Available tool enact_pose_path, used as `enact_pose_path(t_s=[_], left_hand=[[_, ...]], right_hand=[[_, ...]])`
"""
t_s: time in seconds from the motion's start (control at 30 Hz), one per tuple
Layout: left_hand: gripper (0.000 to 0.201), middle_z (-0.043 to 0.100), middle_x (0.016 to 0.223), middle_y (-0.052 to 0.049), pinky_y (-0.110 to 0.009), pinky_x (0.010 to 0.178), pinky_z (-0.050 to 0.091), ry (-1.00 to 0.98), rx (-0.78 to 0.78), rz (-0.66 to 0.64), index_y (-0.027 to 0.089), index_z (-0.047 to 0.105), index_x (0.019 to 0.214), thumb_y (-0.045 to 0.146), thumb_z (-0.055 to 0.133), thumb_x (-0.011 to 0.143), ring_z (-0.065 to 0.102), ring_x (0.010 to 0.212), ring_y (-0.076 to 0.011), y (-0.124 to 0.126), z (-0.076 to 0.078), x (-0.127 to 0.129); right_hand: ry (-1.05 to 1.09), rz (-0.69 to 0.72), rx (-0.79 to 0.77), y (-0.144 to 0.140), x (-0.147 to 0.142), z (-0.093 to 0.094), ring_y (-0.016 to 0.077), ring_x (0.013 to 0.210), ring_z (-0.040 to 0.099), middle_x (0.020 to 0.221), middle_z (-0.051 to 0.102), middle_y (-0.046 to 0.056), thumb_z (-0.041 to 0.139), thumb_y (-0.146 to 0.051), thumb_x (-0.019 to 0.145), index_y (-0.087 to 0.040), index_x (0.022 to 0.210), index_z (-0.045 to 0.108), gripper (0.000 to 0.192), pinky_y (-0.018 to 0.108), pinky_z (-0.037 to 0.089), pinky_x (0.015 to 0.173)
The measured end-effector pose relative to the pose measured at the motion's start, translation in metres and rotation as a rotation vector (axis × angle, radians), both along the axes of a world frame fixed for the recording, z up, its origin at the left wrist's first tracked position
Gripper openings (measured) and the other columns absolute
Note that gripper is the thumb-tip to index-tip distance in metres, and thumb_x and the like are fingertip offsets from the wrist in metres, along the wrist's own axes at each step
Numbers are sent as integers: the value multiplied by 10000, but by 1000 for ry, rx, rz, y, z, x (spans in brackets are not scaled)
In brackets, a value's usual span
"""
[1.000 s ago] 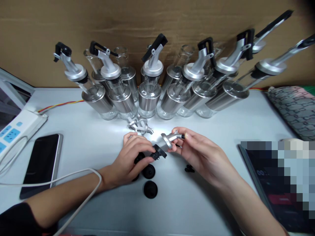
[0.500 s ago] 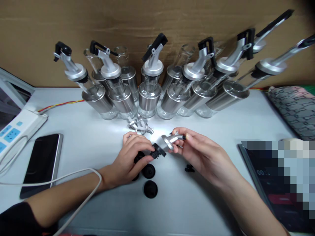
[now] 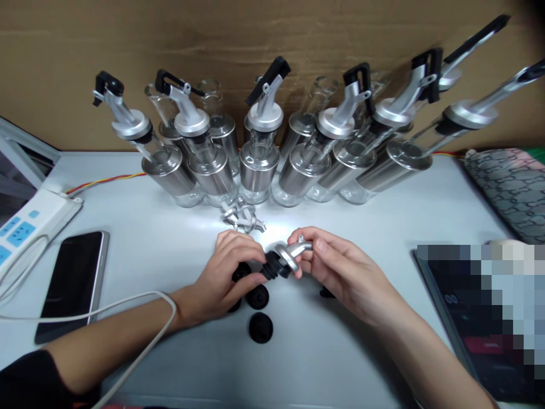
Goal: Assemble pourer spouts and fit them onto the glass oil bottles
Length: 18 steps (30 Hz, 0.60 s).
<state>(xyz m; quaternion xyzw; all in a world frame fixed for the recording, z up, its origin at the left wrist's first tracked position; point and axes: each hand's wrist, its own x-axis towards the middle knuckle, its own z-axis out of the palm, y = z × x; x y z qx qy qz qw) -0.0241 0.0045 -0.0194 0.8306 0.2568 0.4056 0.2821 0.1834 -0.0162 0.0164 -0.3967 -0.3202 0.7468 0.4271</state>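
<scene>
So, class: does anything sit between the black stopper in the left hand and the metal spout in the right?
Nothing visible does. The black stopper in the left hand already meets the disc of the metal spout held by the right hand.

One head-worn view looks forward and down, close above the white table [image 3: 374, 227], facing the bottle row [image 3: 259, 165] at its far edge
</scene>
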Motion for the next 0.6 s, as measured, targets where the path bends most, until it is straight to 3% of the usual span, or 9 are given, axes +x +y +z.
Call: enact_pose_path(t_s=[0.13,0.23,0.33,0.6], left_hand=[[311,592,1044,-72,-338,868,449,-85,-33,11,209,456,1177,293,571,900,558,992,-179,-2,-3,-1],[538,538,1244,-126,-372,945,440,-55,-81,-5,228,284,1393,303,531,921,515,1152,-210,-3,-2,-2],[580,527,1303,-131,-395,1011,388,62,-48,-115,222,131,1473,291,414,971,492,1195,-206,-2,1,-2],[438,548,1250,-127,-357,989,365,107,34,-182,176,299,1407,325,297,995,485,1160,-201,1,-2,1]], right_hand=[[-23,28,42,0,1,0,105,651,578,743,600,2,665,-426,811,-196,890,668,243,246,463,668],[-63,40,72,1,2,2,111,669,576,725,612,-2,683,-429,796,-208,883,672,238,247,447,680],[-62,51,70,2,3,3,107,665,563,697,616,-6,705,-432,775,-202,864,670,248,243,431,677],[54,122,10,-2,2,1,73,531,469,542,548,-50,651,-392,839,-178,877,587,227,215,349,560]])
